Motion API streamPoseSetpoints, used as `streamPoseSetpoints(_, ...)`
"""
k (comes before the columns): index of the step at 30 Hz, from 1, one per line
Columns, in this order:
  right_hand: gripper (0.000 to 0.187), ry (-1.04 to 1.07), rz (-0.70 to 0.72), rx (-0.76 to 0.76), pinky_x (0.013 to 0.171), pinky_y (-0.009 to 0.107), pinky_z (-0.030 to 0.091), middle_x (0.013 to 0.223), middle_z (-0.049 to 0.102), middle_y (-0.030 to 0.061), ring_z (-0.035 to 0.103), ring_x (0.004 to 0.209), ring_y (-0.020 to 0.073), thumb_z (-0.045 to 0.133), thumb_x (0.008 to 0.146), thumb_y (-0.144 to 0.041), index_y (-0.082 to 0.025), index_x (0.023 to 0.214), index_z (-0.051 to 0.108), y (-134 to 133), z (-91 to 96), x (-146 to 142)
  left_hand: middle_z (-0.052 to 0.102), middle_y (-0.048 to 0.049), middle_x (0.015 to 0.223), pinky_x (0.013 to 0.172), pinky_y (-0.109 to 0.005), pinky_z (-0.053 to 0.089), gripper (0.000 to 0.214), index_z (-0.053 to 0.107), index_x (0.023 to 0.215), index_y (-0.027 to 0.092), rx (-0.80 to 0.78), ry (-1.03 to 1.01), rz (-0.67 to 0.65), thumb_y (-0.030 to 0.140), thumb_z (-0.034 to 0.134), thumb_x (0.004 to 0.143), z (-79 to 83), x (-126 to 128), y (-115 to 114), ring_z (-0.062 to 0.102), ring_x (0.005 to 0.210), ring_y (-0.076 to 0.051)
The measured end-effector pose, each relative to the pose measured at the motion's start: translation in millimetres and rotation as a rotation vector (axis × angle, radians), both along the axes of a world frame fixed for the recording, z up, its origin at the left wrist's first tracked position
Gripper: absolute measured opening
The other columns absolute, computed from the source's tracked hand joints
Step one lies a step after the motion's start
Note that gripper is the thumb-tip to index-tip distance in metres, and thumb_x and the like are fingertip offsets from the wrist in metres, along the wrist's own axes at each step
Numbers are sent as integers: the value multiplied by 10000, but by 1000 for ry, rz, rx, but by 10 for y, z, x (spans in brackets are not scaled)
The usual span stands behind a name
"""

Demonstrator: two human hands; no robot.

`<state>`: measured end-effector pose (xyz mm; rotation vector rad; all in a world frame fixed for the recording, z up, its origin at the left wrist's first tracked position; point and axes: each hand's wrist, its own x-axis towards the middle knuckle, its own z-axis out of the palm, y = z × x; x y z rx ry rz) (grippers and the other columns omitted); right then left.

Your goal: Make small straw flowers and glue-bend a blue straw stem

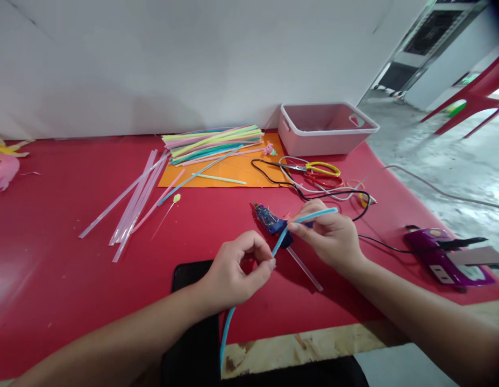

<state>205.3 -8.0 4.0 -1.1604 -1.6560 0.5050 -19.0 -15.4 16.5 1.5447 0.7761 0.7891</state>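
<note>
A blue pipe cleaner [280,242] runs between my two hands, bent near its upper end. My left hand [239,269] pinches it between thumb and fingertips, and its long tail hangs below toward the table's front edge. Thumb and fingers of my right hand [328,236] grip it at the bend, with a short end sticking out to the right. Beneath and behind the right hand lies a blue glue gun [269,219], partly hidden, with a clear glue stick [305,270] coming out of its back.
Pipe cleaners [213,144] in several colours lie on an orange sheet [257,174]. Glue sticks [136,207] are left of them. A pink basket [322,141], yellow-handled scissors [322,169] and tangled cables stand behind. A purple power strip [445,258] sits right; a black phone-like slab [193,344] lies in front.
</note>
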Motion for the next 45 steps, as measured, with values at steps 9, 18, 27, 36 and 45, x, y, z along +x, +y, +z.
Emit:
streamPoseSetpoints(9, 38, -19, -73, -16, 710, 340, 476, 764, 674, 4, 600, 752, 171, 737, 851, -257, -259, 815, 749, 49, 10, 51, 602, 19, 750, 618, -208, 442, 103, 549, 839, 179, -7, 7, -25, 113, 626, 822, -29, -20, 20, 561, 667, -89)
streamPoseSetpoints(18, 64, -25, -179, 27, 751, 336, 496, 783, 700, -2, 614, 757, 169, 725, 847, -238, -259, 787, 717, 106, 36, 120, 566, 25, 754, 623, -202, 425, 70, 551, 887, 180, -42, 7, -11, 176, 619, 869, -15, -14, 11, 545, 681, -87)
streamPoseSetpoints(27, 53, -34, -300, 17, 752, 332, 518, 770, 709, 4, 645, 742, 170, 712, 827, -263, -240, 781, 699, 161, 37, 225, 575, 6, 769, 633, -239, 410, 129, 537, 902, 178, -210, -8, 11, 260, 633, 877, -48, -11, 41, 549, 687, -109)
streamPoseSetpoints(36, 183, 18, -540, 45, 707, 349, 481, 749, 657, 41, 601, 711, 193, 605, 908, -356, -201, 821, 651, 227, 65, 354, 628, 34, 702, 671, -241, 459, 404, 485, 1172, 166, -294, -121, 129, 279, 702, 851, -47, -19, 88, 606, 670, -111)
streamPoseSetpoints(45, 221, -329, -136, 102, 705, 344, 492, 719, 676, 30, 629, 705, 188, 626, 903, -312, -219, 703, 639, 123, 67, 254, 673, 43, 728, 729, -242, 496, 488, 493, 1188, 176, -408, -202, 220, 271, 775, 801, -46, -5, 150, 649, 681, -100)
